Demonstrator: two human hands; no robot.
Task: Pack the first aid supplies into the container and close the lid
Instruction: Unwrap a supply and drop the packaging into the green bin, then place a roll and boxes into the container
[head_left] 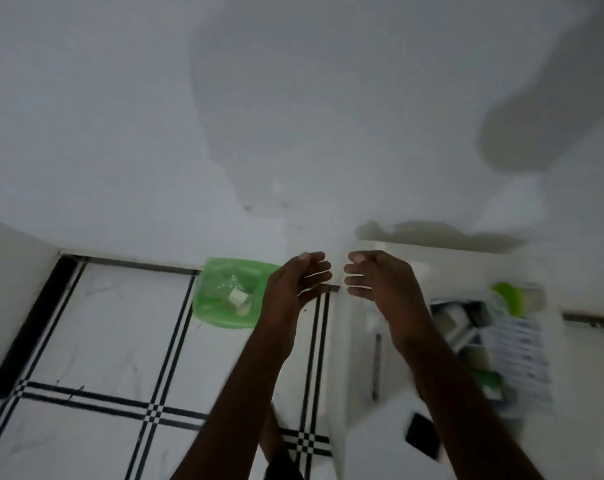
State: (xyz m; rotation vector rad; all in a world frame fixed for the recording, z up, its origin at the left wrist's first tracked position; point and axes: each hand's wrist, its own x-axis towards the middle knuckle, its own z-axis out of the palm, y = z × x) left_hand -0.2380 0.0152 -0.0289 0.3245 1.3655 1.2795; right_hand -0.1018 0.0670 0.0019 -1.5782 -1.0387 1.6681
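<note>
The picture is blurred by motion. A white container (557, 327) stands on a white table at the right, with boxes, a blue-printed strip (522, 355) and a green-capped bottle (510, 297) inside it. My left hand (293, 289) and my right hand (376, 282) are raised side by side in front of the wall, left of the container, palms facing each other, fingers curled and apart. Neither hand holds anything. No lid can be made out.
A green plastic bag (224, 296) with white scraps inside lies on the tiled floor by the wall. A small black object (423, 434) lies on the white table (362, 441) near its front. A white wall fills the upper half.
</note>
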